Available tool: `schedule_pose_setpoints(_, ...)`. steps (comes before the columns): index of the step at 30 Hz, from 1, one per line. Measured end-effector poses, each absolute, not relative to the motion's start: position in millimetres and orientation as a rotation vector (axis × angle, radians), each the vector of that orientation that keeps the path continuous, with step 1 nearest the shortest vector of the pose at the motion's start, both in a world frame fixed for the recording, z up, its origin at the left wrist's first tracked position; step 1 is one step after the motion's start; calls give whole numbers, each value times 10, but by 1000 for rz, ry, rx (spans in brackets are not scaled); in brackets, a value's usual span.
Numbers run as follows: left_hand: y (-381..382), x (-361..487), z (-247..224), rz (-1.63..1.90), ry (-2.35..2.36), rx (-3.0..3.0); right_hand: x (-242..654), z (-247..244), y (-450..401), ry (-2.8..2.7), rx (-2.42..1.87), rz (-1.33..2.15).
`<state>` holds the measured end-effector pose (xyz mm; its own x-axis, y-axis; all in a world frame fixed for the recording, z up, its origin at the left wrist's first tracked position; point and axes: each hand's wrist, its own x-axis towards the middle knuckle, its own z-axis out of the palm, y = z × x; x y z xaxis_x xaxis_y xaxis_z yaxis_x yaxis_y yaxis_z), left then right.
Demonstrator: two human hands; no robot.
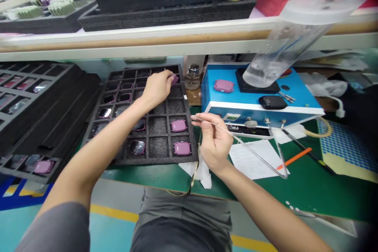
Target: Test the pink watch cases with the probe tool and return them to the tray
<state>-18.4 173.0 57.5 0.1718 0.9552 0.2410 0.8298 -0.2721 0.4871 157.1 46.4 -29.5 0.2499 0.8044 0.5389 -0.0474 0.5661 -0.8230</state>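
Observation:
My left hand (pixel 157 88) reaches over the far right part of a black foam tray (pixel 158 152). Its fingers are closed on a small purple watch case (pixel 175 80), partly hidden by the fingers, at the tray's back right compartments. Two more purple watch cases (pixel 178 126) lie in the right column nearer me. Other compartments hold dark, glossy watch cases (pixel 137 147). Beside the tray's right edge, my right hand (pixel 216 138) pinches the end of a thin clear tube (pixel 254 152). The tube loops back to the front of a blue machine (pixel 301 96).
On the machine are a purple case (pixel 223 86), a black case (pixel 272 102) and a clear cylinder (pixel 274 53). A glass bottle (pixel 193 76) stands left of it. Paper (pixel 251 157) and an orange stick (pixel 295 158) lie right. Stacked foam trays (pixel 67 106) stand left; a shelf edge (pixel 165 41) crosses above.

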Motion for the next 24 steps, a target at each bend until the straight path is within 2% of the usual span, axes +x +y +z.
schedule_pose_setpoints(3, 1087, -137, 455, 925, 1611, 2028, 1572, -262, 433, -1208, -799, 647)
schedule_pose_setpoints(5, 703, -64, 329, 1152, 1428, 1602, 1570, -257, 413, -1231, -815, 635)
schedule_pose_setpoints(8, 379, 83, 160, 1297, 1307, 1217, 1565, -266, 402, -1259, -815, 632)
schedule_pose_setpoints(18, 388, 198, 43, 1255, 1193, 1222, 1591, -264, 398, -1321, -751, 634)
schedule_pose_setpoints(24, 376, 166, 22, 1451, 1157, 1007, 1584, -316, 400, -1238, -768, 647)
